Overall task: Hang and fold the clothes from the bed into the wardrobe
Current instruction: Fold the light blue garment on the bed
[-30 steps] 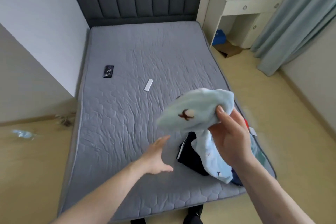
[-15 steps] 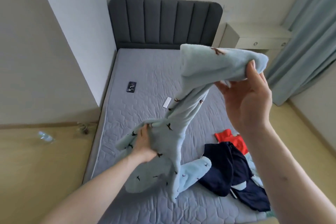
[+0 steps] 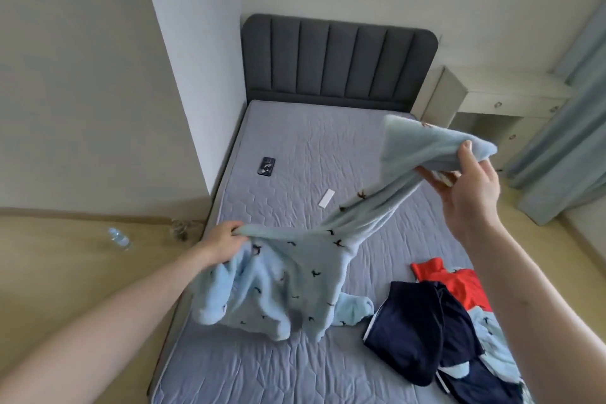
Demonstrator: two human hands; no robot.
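Above bed (image 3: 295,154), both hands stretch blue garment (image 3: 295,272) diagonally.

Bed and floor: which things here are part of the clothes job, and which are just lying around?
Job: blue garment, held by left hand and right hand; navy shorts; red top.
Lying about: phone, white strip, bottle.

Fluffy blue garment being stretched out over the bed

A pale blue fleece garment (image 3: 295,275) with tiny dark bird prints is being held up at two ends, one end raised high to the right, the other bunched low at the left, its bulk sagging onto the grey quilted mattress (image 3: 328,157). Navy shorts (image 3: 416,331) with white trim are lying crumpled near the bed's right edge, overlapping a red piece (image 3: 459,285) and more pale blue fabric (image 3: 492,338).
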